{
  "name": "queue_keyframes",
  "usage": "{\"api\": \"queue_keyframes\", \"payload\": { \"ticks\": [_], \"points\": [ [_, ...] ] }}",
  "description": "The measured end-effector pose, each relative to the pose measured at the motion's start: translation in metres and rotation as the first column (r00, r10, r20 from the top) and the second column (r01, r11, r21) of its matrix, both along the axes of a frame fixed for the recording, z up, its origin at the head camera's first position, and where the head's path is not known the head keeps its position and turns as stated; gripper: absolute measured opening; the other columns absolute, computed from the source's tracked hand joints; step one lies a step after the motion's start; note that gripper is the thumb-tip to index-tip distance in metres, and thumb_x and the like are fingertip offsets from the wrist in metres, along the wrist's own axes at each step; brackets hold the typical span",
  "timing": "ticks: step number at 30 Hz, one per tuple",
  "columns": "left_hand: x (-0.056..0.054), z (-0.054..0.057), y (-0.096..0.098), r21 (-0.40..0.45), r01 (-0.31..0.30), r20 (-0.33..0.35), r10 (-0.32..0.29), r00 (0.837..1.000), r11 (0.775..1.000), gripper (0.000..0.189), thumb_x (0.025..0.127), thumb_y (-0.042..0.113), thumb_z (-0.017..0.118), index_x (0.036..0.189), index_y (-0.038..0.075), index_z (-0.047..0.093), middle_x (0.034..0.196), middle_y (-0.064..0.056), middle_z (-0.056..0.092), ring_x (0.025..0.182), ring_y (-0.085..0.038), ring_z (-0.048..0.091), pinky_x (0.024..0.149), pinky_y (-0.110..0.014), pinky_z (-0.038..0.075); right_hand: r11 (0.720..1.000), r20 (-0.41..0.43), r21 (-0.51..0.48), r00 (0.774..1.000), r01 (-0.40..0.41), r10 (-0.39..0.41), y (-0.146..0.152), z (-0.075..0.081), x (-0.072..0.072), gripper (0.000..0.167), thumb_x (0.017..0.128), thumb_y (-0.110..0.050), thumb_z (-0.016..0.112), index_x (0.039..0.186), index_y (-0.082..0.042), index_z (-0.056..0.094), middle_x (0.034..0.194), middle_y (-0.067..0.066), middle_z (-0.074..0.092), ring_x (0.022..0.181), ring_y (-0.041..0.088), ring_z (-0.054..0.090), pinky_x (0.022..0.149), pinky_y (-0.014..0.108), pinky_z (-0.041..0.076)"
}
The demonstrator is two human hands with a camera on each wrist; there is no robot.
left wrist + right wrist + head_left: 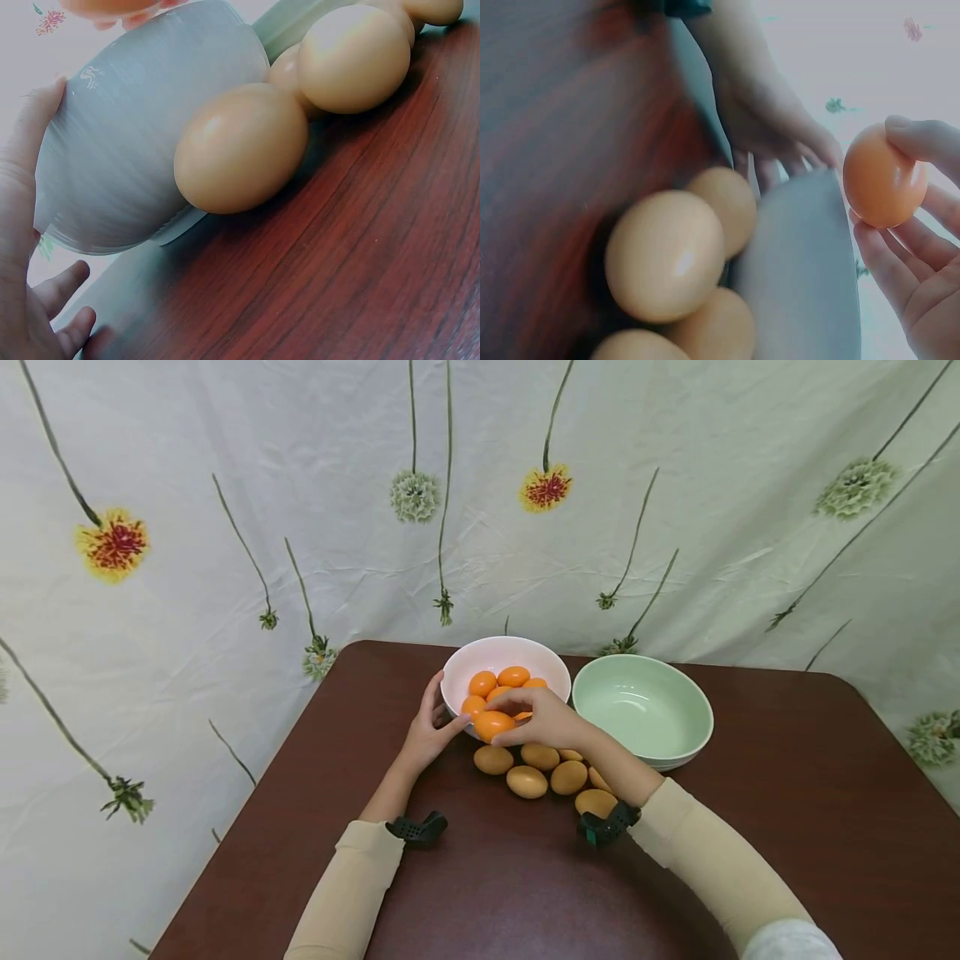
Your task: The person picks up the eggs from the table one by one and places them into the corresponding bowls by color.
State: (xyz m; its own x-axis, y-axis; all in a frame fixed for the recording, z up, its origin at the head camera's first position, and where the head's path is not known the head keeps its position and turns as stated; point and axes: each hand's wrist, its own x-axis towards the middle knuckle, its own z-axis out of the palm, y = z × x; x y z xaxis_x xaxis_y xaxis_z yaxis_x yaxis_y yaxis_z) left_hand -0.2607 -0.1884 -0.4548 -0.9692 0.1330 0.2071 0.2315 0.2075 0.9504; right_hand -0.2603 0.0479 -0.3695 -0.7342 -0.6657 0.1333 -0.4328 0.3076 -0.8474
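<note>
Egg [494, 727], orange, pinched between thumb and fingers of right hand [543, 714], raised over near rim of pink bowl [510, 652]. Left hand [429, 739] holds pink bowl at its left near side: thumb at near rim, a finger along left wall, lower fingers spread apart below. More orange eggs [513, 677] lie inside pink bowl; exact count unclear, right hand covers some. Brown eggs [527, 782], at least seven, sit on table [480, 885] just near of pink bowl, spreading right, a few partly hidden by right forearm. Green bowl [637, 697] stands just right of pink bowl, nothing visible in it. Dark bands [416, 829] on both wrists, beige sleeves [352, 881] behind them. Flowered cloth [330, 468] hangs on far side and left.
</note>
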Motion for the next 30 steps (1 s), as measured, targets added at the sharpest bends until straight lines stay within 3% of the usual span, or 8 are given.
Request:
{"api": "queue_keyframes", "payload": {
  "ticks": [4, 6, 12, 21, 30],
  "points": [
    [-0.011, -0.018, -0.003, 0.018, -0.009, -0.007, 0.009, 1.000, 1.000, 0.087, 0.092, 0.015, 0.067, 0.158, 0.022, 0.011, 0.162, -0.009, 0.013, 0.138, -0.040, 0.034, 0.107, -0.056, 0.032, 1.000, 0.021, -0.019, 1.000, 0.019, -0.019, 0.004, 0.000, -0.012, 0.043, 0.079, -0.008, 0.081, 0.118, 0.002, 0.067, 0.115, 0.011, 0.067, 0.104, 0.022, 0.060, 0.090, 0.038, 0.051],
    [-0.012, -0.020, -0.003, 0.011, -0.021, -0.012, 0.022, 1.000, 1.000, 0.086, 0.092, 0.018, 0.068, 0.157, 0.026, 0.012, 0.161, -0.007, 0.013, 0.137, -0.039, 0.035, 0.107, -0.055, 0.033, 0.999, 0.029, -0.013, 0.999, 0.041, -0.041, 0.007, 0.000, -0.017, 0.043, 0.079, -0.008, 0.081, 0.118, 0.002, 0.067, 0.115, 0.011, 0.067, 0.103, 0.022, 0.060, 0.090, 0.036, 0.051],
    [-0.011, -0.021, -0.002, -0.017, -0.046, -0.021, 0.045, 0.999, 0.999, 0.086, 0.090, 0.026, 0.070, 0.156, 0.029, 0.016, 0.161, -0.006, 0.015, 0.136, -0.039, 0.037, 0.107, -0.054, 0.034, 0.994, 0.051, 0.025, 0.993, 0.103, -0.104, 0.015, 0.005, -0.028, 0.042, 0.079, -0.009, 0.080, 0.118, 0.002, 0.067, 0.115, 0.012, 0.067, 0.103, 0.025, 0.062, 0.091, 0.037, 0.050],
    [-0.012, -0.020, -0.003, -0.006, -0.029, -0.021, 0.029, 0.999, 1.000, 0.085, 0.092, 0.021, 0.066, 0.157, 0.026, 0.012, 0.162, -0.008, 0.012, 0.138, -0.041, 0.033, 0.109, -0.056, 0.029, 0.980, -0.003, 0.113, 0.987, 0.162, -0.162, 0.026, 0.006, -0.042, 0.045, 0.079, -0.014, 0.081, 0.119, 0.001, 0.067, 0.120, 0.017, 0.065, 0.111, 0.032, 0.059, 0.099, 0.044, 0.045],
    [-0.011, -0.019, -0.002, -0.016, -0.046, -0.023, 0.046, 0.999, 0.999, 0.087, 0.089, 0.031, 0.071, 0.156, 0.028, 0.016, 0.161, -0.007, 0.016, 0.136, -0.040, 0.037, 0.107, -0.055, 0.033, 0.963, -0.056, 0.183, 0.980, 0.200, -0.192, 0.029, 0.003, -0.054, 0.045, 0.079, -0.014, 0.080, 0.119, 0.001, 0.066, 0.119, 0.015, 0.066, 0.107, 0.031, 0.061, 0.096, 0.042, 0.047]
  ]
}}
